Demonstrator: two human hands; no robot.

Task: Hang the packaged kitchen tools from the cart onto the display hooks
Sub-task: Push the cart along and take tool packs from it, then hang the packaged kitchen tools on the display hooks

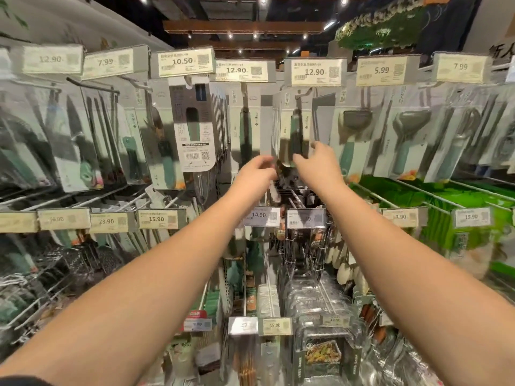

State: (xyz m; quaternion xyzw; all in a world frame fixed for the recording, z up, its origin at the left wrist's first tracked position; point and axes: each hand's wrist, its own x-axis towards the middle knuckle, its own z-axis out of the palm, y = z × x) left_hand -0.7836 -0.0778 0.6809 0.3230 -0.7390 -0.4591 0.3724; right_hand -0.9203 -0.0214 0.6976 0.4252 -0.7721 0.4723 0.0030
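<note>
A stack of packaged kitchen tools (292,126), grey cards with a dark green handle, hangs on a display hook (302,93) under the 12.90 price tag (316,71). Both my arms reach up to its lower end. My left hand (255,176) holds the bottom left corner of the stack with curled fingers. My right hand (317,165) grips the bottom right edge, thumb toward the front. The cart is out of view.
Rows of hooks carry packaged knives, peelers and spatulas on both sides, such as a reversed pack (193,126) under the 10.50 tag. Lower rails hold more goods behind price tags (260,215). Green packs (434,196) fill the right.
</note>
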